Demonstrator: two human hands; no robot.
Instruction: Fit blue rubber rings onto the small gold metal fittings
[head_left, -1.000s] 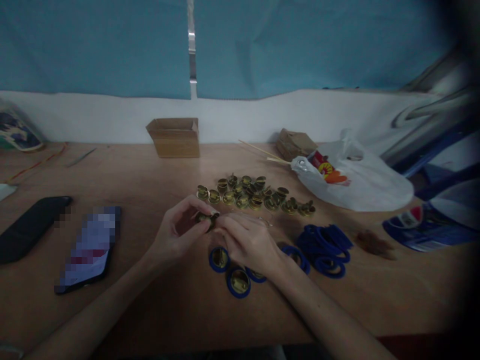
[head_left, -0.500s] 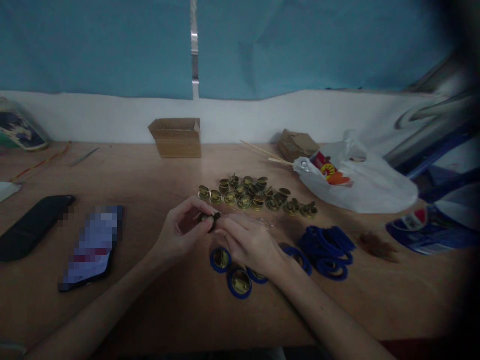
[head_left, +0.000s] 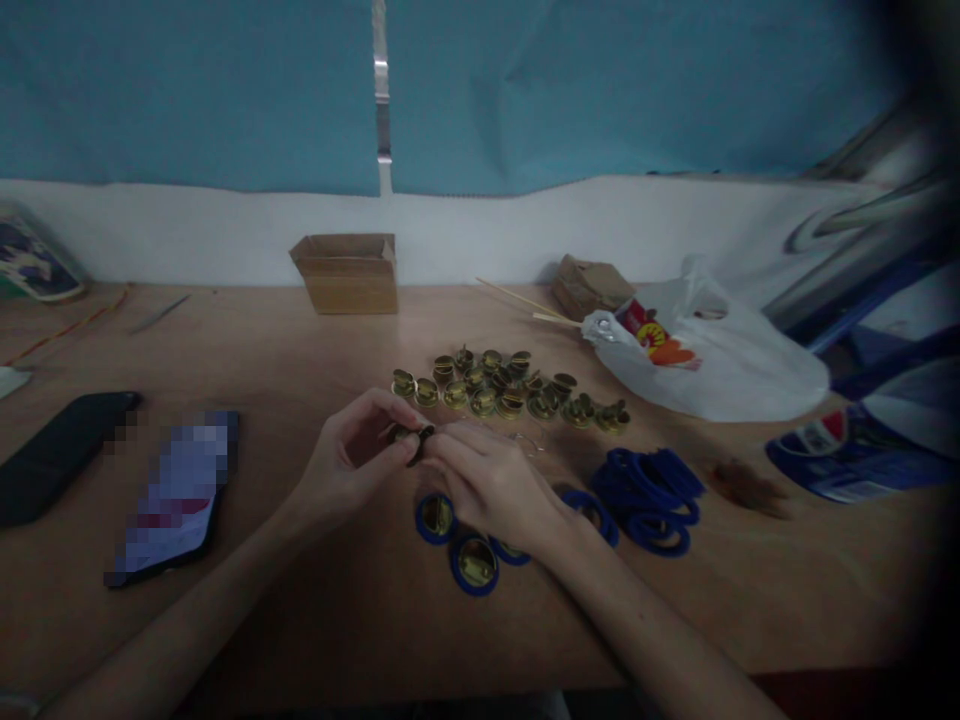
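Between the thumb and fingers of my left hand (head_left: pixel 349 450) is a small round gold metal piece (head_left: pixel 405 434), dark on the side toward my right hand. The fingertips of my right hand (head_left: pixel 495 485) are closed together against that dark side; whatever lies between them is hidden. Just beyond both hands stands a cluster of similar gold metal pieces (head_left: pixel 482 402), round bases with a raised part on each. Nearer me lie gold discs set in blue rings (head_left: pixel 474 565), partly covered by my right hand. A thin wire loop (head_left: pixel 534 443) lies behind that hand.
Loose blue rings (head_left: pixel 652 490) are piled right of my right forearm. Farther right are a brown clump (head_left: pixel 748 485), a blue Pepsi package (head_left: pixel 832 455) and a white plastic bag (head_left: pixel 757 365). A cardboard box (head_left: pixel 352 275) stands at the back; two phones (head_left: pixel 176 500) lie left.
The whole view has shifted slightly, so everything sits a little farther left. Both hands stay together at the small gold piece, with hardly any change in their grip.
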